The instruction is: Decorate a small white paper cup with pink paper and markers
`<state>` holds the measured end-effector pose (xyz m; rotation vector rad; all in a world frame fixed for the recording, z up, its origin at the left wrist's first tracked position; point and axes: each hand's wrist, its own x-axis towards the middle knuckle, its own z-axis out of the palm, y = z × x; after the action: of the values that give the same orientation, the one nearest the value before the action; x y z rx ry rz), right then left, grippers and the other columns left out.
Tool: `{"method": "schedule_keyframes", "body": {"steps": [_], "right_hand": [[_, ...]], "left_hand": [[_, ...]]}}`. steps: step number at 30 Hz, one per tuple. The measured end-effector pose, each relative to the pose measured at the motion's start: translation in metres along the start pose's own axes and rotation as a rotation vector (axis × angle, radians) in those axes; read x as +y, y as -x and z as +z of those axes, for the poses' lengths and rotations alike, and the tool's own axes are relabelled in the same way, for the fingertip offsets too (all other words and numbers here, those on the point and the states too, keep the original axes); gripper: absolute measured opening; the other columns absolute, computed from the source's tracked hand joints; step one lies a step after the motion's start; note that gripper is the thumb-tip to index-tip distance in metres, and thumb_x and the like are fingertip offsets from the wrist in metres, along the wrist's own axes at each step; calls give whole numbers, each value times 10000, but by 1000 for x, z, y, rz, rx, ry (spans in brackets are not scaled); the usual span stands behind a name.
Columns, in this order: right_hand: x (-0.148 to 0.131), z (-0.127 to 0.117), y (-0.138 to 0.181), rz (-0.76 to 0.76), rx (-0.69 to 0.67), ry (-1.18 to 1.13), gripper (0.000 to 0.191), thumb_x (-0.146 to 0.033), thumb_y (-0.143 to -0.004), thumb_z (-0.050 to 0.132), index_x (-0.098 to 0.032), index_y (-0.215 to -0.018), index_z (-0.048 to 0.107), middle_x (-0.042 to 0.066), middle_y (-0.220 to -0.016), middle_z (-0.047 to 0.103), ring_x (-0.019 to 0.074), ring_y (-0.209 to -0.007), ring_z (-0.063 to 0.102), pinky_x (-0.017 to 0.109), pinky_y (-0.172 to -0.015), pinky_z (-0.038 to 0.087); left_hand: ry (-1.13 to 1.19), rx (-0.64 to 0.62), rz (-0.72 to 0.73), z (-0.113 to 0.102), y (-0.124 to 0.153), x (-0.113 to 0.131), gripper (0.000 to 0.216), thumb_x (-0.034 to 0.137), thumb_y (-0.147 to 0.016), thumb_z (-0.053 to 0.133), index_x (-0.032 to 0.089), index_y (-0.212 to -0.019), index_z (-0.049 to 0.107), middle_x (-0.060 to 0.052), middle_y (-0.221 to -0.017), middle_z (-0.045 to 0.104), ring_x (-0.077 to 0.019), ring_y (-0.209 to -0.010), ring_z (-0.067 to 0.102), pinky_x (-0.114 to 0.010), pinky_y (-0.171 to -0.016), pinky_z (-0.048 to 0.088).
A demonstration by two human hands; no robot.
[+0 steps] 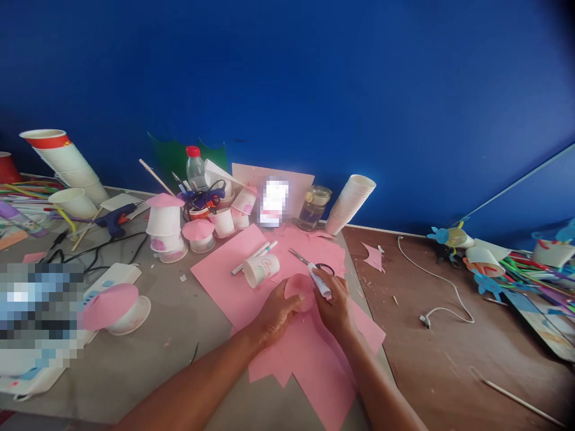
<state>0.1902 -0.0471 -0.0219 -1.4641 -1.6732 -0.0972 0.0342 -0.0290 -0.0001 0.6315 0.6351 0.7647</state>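
My left hand point(276, 314) pinches a small round pink paper piece point(300, 289) over a large pink paper sheet point(233, 275). My right hand point(335, 305) touches the other side of that piece and grips a white tube-like stick point(320, 281). Scissors point(309, 262) lie open on the sheet just beyond my right hand. A white paper cup point(261, 268) with pink markings lies on its side close by, next to two white pens point(254, 256).
Paper cups topped with pink caps point(165, 224) stand behind, with a blue glue gun point(117, 218), a plastic bottle point(196, 169), a glass jar point(313, 208) and stacked cups point(348, 205). A capped cup point(117, 308) lies left. A white cable point(438, 287) crosses the brown table.
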Motion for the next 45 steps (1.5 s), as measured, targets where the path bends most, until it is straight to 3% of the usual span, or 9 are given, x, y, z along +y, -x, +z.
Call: {"method": "schedule_keyframes", "body": {"steps": [7, 14, 18, 25, 31, 34, 37, 39, 45], "right_hand": [[-4, -2, -4, -104, -53, -88, 365, -123, -838, 515, -258, -1174, 566, 65, -1053, 697, 225, -927, 636, 383, -759, 517], [-19, -11, -3, -70, 92, -158, 259, -182, -855, 545, -232, -1104, 595, 73, -921, 688, 215, -809, 641, 358, -690, 505], [-29, -10, -2, -159, -34, -195, 217, -194, -841, 565, -230, -1052, 598, 29, -761, 671, 179, -646, 593, 367, -673, 465], [-28, 3, 0, -141, -112, -125, 155, -208, -850, 535, -220, -986, 607, 20, -715, 671, 168, -618, 594, 352, -666, 420], [-23, 5, -2, -160, -50, 20, 144, -204, -862, 530, -208, -976, 618, 15, -683, 673, 166, -616, 600, 341, -689, 405], [-14, 0, -4, -99, 43, 67, 142, -196, -856, 547, -217, -973, 625, 36, -784, 710, 185, -686, 634, 347, -711, 414], [-10, -7, -4, -12, 149, 3, 142, -197, -848, 561, -227, -970, 627, 44, -855, 719, 190, -721, 640, 341, -701, 438], [-13, -9, -4, -28, 113, -71, 147, -204, -841, 567, -229, -972, 630, 39, -834, 715, 192, -719, 633, 335, -680, 450], [-28, 2, -3, -149, -76, -155, 141, -193, -839, 550, -224, -950, 631, 3, -698, 685, 159, -591, 603, 338, -660, 434]], "left_hand": [[-172, 69, -4, 0, -2, 0, 244, 230, -705, 597, 170, -939, 634, -73, -884, 630, -212, -796, 577, -325, -613, 475], [-73, 36, 53, -5, -6, -4, 151, 237, -733, 546, 166, -828, 639, -30, -716, 610, -153, -639, 535, -266, -549, 408], [9, 132, 44, -6, -6, -6, 67, 249, -736, 608, 188, -755, 588, 29, -651, 554, -104, -586, 489, -229, -556, 369], [43, 32, 86, -2, -7, -3, 73, 223, -727, 605, 173, -778, 622, 12, -688, 572, -114, -625, 518, -231, -571, 376], [23, 133, 60, -4, -11, -7, 139, 253, -668, 671, 164, -770, 639, 7, -660, 585, -118, -606, 523, -230, -553, 379], [13, 162, 30, -7, -11, -9, 182, 284, -692, 656, 163, -827, 643, 2, -677, 593, -121, -601, 517, -243, -555, 381], [-20, 239, 6, -10, -11, -12, 179, 299, -703, 660, 169, -822, 631, 27, -654, 562, -99, -572, 479, -234, -549, 355], [-34, 257, 3, -10, -11, -11, 162, 308, -707, 664, 175, -788, 619, 44, -629, 532, -85, -554, 454, -224, -542, 338], [14, 57, 75, -1, -7, -3, 88, 239, -696, 635, 180, -758, 619, 9, -689, 579, -114, -619, 520, -219, -534, 377]]}}
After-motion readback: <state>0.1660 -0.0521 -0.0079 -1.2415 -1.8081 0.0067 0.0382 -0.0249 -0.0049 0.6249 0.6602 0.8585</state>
